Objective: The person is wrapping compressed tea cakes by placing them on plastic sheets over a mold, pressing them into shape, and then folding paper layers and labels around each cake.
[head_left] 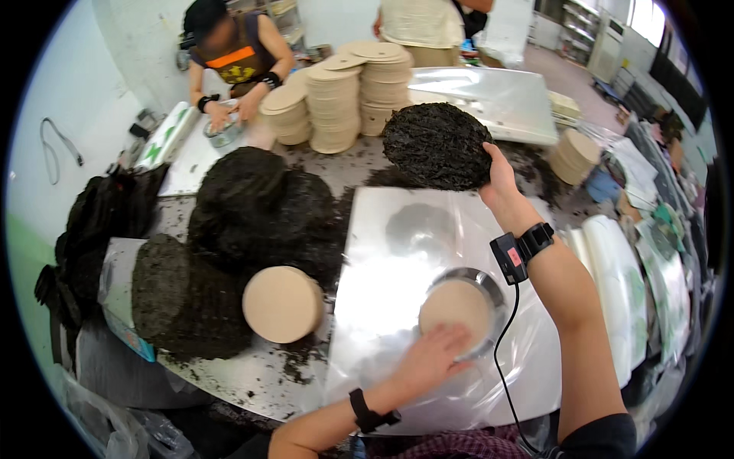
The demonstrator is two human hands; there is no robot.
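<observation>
My right hand [501,177] holds a dark, round pressed cake of dried leaves [437,145] up on its edge above the far side of a clear plastic sheet [397,260]. My left hand [432,358] lies flat on a tan round disc [455,306] that sits inside a shallow metal ring [489,287] under the plastic. A black band with a small device and a cable sits on my right wrist.
Piles of dark round cakes [245,199] lie to the left, with a stack of tan discs [283,304] beside them. Taller stacks of tan discs [336,107] stand at the back. A seated person [237,61] and a standing person [420,27] work across the table. Rolled plastic sheets [619,268] lie on the right.
</observation>
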